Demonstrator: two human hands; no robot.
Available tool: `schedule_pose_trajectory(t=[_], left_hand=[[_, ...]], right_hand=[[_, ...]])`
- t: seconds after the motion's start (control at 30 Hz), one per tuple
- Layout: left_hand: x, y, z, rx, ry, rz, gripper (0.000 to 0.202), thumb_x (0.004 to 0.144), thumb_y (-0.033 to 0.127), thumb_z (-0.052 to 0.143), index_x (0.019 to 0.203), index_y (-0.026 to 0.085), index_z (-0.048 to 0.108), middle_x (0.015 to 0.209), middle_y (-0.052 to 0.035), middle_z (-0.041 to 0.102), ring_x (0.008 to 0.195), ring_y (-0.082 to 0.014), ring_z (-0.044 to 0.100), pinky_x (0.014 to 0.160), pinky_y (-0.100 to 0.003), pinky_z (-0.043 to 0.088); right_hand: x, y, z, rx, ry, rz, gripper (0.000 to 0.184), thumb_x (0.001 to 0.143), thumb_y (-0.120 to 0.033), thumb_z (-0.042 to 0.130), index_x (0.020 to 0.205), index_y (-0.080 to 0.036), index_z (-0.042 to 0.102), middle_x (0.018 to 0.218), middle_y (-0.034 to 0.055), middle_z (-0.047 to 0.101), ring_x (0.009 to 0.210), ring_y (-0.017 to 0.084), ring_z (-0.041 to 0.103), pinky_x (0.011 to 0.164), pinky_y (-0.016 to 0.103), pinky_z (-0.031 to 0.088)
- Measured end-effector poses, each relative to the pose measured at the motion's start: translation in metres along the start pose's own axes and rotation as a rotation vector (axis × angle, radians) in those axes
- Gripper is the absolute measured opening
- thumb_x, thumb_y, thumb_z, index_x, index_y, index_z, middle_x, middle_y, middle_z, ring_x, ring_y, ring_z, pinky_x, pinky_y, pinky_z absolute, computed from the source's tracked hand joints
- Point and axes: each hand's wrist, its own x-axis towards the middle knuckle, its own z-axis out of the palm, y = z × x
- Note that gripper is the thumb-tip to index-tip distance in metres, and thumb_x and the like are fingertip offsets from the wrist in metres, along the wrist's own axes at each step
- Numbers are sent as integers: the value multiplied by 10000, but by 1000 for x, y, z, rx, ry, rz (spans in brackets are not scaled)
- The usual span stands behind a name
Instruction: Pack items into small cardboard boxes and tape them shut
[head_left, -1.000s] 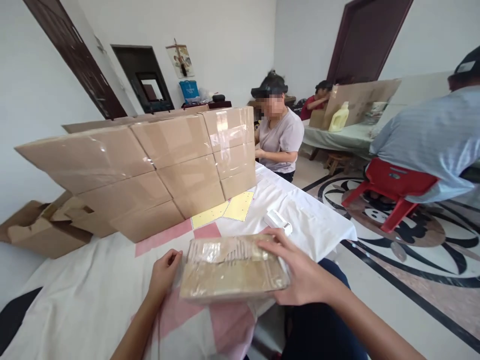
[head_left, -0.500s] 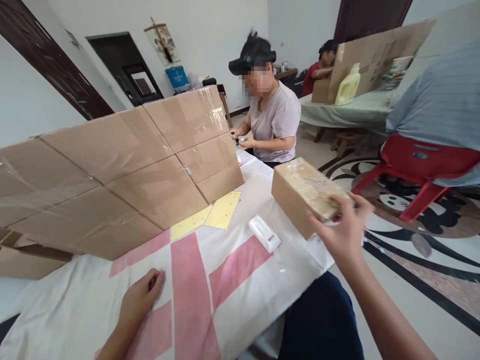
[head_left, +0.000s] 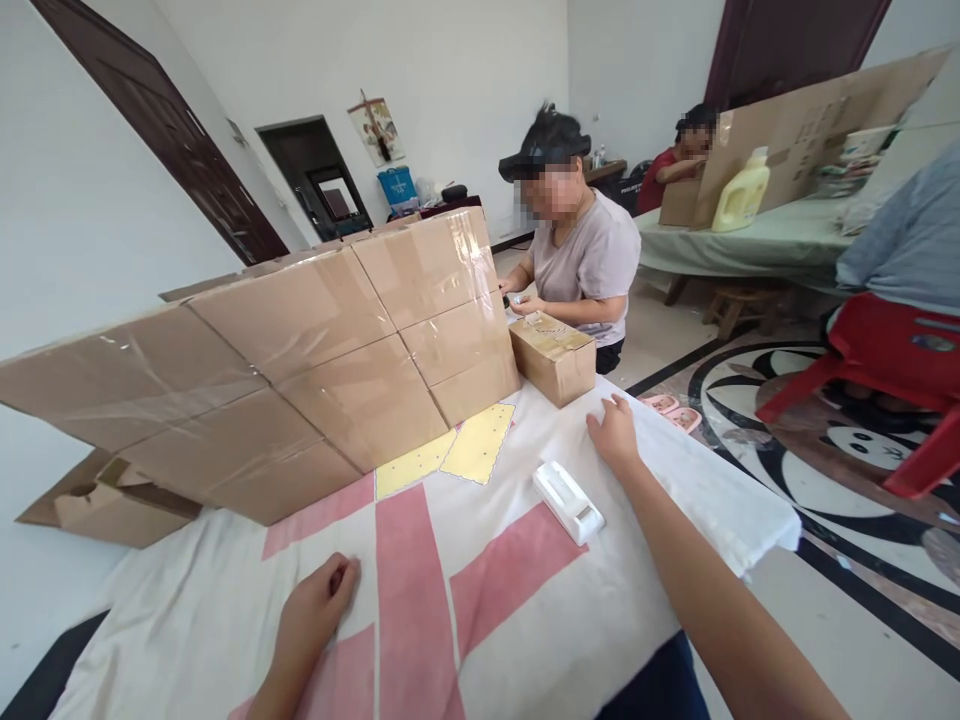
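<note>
My right hand (head_left: 613, 432) rests on the cloth just in front of a small brown cardboard box (head_left: 556, 358), apart from it, fingers loosely bent and holding nothing. That box stands by the right end of a tall cardboard screen (head_left: 337, 350). Nearer to me, left of my right forearm, lies a white plastic device (head_left: 568, 502) with a recessed face; I cannot tell its kind. My left hand (head_left: 318, 600) is curled into a loose fist on the tablecloth (head_left: 517, 640), with nothing visible in it. Two yellow patches (head_left: 480, 445) show at the screen's foot.
Across the table a person (head_left: 574, 240) with a headband handles small things. An open carton (head_left: 124, 500) sits behind the screen's left end. At right are a red chair (head_left: 900, 350) with a seated person and another table (head_left: 690, 245) bearing a yellow jug (head_left: 742, 190).
My right hand has set the cardboard box down by the screen's right end and let go of it. My left hand stays curled on the cloth. The view has shifted.
</note>
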Motion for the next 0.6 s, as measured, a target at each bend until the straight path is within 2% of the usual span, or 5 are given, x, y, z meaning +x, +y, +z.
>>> schedule_pose_trajectory(t=[0.03, 0.1, 0.17, 0.27, 0.6], left_hand=[[0, -1, 0, -6, -4, -5, 415, 940, 584, 379, 719, 234, 416, 599, 45, 488, 584, -166, 502, 590, -248, 375], [1, -2, 1, -18, -7, -3, 418, 932, 594, 383, 719, 235, 416, 598, 47, 489, 583, -169, 504, 589, -250, 377], [1, -2, 0, -24, -7, 9, 415, 928, 592, 386, 718, 235, 417, 600, 47, 498, 580, -169, 508, 585, -250, 373], [1, -2, 0, -26, 1, 21, 401, 931, 567, 387, 711, 232, 416, 594, 44, 508, 578, -165, 517, 578, -245, 365], [5, -5, -2, -138, -28, 33, 405, 924, 583, 370, 736, 244, 486, 615, 37, 541, 609, -177, 547, 605, -254, 398]], right_hand=[[-3, 7, 2, -24, -31, -22, 481, 929, -308, 455, 1312, -43, 575, 1359, 252, 529, 1271, 336, 465, 1060, 434, 365], [-6, 12, 3, -53, -76, -64, 379, 928, -271, 445, 1174, -97, 674, 1218, 181, 630, 1140, 293, 522, 1020, 388, 382], [-5, 10, 3, -103, -98, -82, 331, 926, -249, 447, 1086, -130, 712, 1150, 144, 657, 1077, 275, 518, 983, 371, 381], [-5, -1, 1, -204, -118, -71, 256, 908, -199, 486, 967, -136, 727, 1124, 147, 648, 1060, 279, 500, 930, 369, 371], [-15, -24, -5, -488, -184, -111, 254, 954, -175, 449, 1070, -137, 671, 1157, 160, 613, 1128, 297, 471, 904, 369, 335]])
